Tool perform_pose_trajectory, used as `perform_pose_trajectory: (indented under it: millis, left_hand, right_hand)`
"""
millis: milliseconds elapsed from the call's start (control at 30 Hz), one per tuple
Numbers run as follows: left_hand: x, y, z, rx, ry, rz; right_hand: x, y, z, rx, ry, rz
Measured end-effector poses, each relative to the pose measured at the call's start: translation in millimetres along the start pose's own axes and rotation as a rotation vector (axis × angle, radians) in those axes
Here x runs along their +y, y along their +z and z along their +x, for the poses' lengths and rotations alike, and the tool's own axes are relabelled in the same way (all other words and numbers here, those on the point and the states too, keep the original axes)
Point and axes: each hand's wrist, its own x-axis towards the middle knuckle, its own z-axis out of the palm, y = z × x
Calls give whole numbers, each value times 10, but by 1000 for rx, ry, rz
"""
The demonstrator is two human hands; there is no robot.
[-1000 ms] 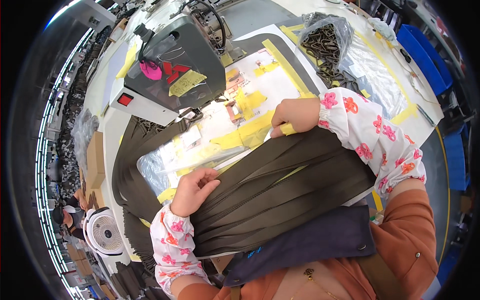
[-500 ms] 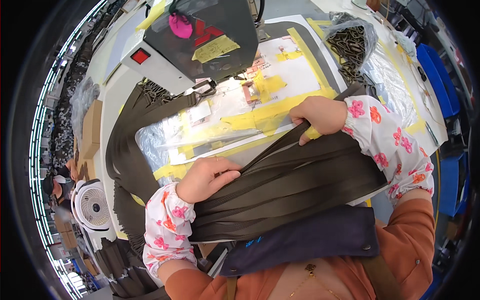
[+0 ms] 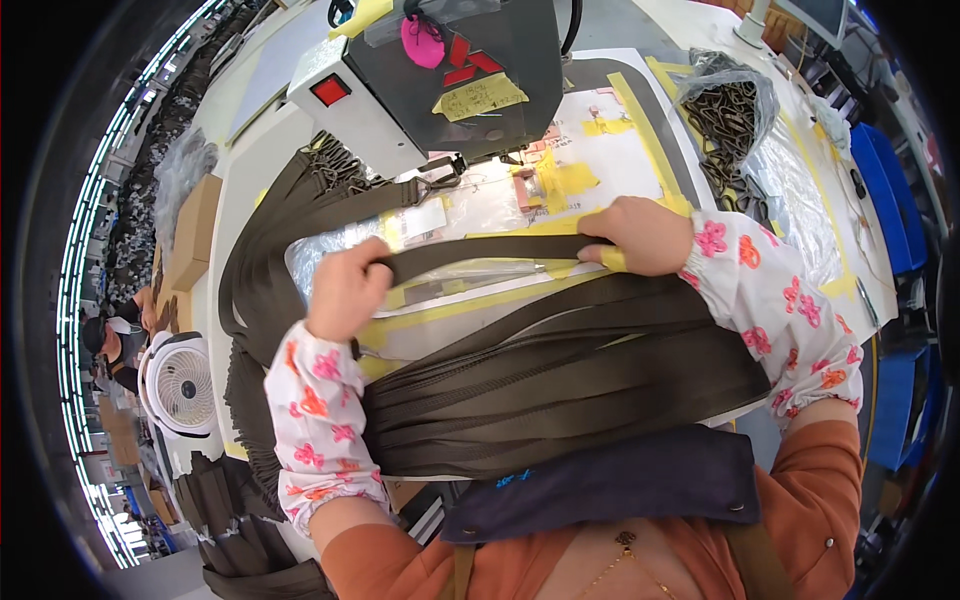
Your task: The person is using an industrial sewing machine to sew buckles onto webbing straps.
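A dark olive webbing strap (image 3: pixel 480 254) stretches between my two hands, lifted over the front of the sewing machine's bed. My left hand (image 3: pixel 345 287) grips it at one end, fingers closed. My right hand (image 3: pixel 640 236), with yellow tape on a finger, pinches it further right. Below lies a thick pile of the same straps (image 3: pixel 580 385), spread across the table's front edge by my apron. Beyond the strap stands the grey machine head (image 3: pixel 450 85). Beside it, another strap (image 3: pixel 360 208) ends in a metal buckle (image 3: pixel 437 183) under the head.
More straps with metal hooks (image 3: pixel 290 220) hang at the left. A plastic bag of metal hooks (image 3: pixel 725 120) lies at the back right. A white fan (image 3: pixel 182 390) and a cardboard box (image 3: pixel 195 235) stand left. Blue bins (image 3: pixel 888 200) line the right. Another person (image 3: pixel 120 340) sits far left.
One strap has come up off the pile and is now held between both hands. My left hand has moved left and away from me. The view has shifted slightly.
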Motion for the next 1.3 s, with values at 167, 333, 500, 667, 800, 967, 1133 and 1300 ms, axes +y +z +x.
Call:
perform_pose_trajectory:
  millis: [167,333,500,667,800,967,1133,1300]
  left_hand:
    - [-1029,-372,87,69,-267,545]
    - [-1013,-231,752,286,86,287]
    - [-1285,-44,1082,-32,49,223]
    - [-1693,-165,1200,145,-86,129]
    - [-2076,-348,1094,281,-202,234]
    - [-2039,-275,999,310,-298,690]
    - [-186,144,593,-68,331,34]
    - [651,707,225,-237,466,-8]
  right_hand:
    - [-150,292,507,-68,-129,333]
    - [-394,443,540,-122,-25,285]
    - [-304,520,485,-51,-70,343]
    - [-280,531,486,8,-80,333]
    - [-295,537,505,25,-88,306]
    - [-324,619,574,66,-84,273]
    - [-229,631,481,47,-108,320]
    - [-101,544,492,89,-321,506]
